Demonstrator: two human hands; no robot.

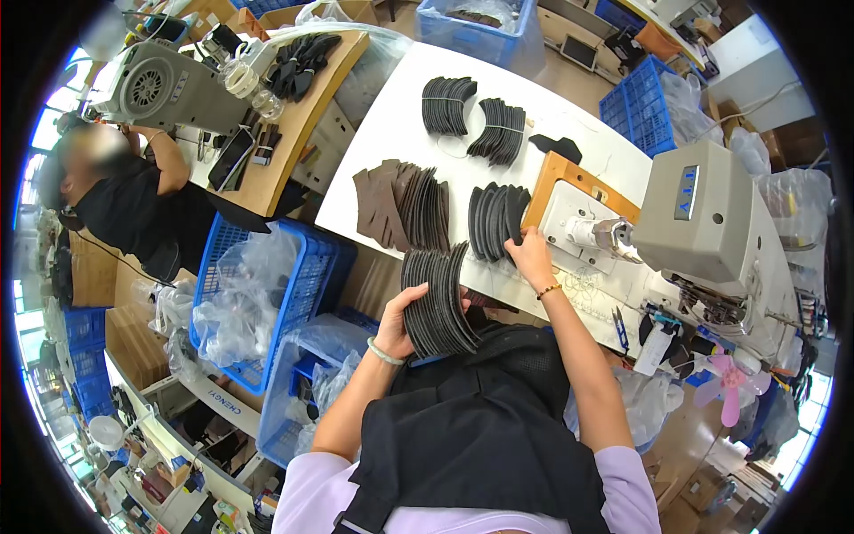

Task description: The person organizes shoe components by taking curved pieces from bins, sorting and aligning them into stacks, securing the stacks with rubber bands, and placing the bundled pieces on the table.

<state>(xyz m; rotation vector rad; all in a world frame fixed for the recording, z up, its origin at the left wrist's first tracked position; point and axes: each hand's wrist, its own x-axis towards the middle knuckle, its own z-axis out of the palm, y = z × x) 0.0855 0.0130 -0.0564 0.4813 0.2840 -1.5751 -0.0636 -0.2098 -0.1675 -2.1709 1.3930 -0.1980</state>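
My left hand [407,322] is wrapped round a thick stack of curved black strips [436,303], held over my lap at the table's near edge. The strips stand side by side like pages. My right hand [531,258] has its fingers closed on the lower right edge of another pile of curved black pieces [495,221], which rests on the white table [365,116]. Left of that pile lies a fanned row of brown and black pieces [405,205]. Two tied bundles, a left one [447,105] and a right one [498,131], lie farther back.
A grey sewing machine [703,214] stands at the right, with a wooden frame [574,187] by its needle area. Blue-handled snips [620,329] lie near the front edge. Blue crates [258,294] with plastic bags stand at the left, where another person [124,196] sits.
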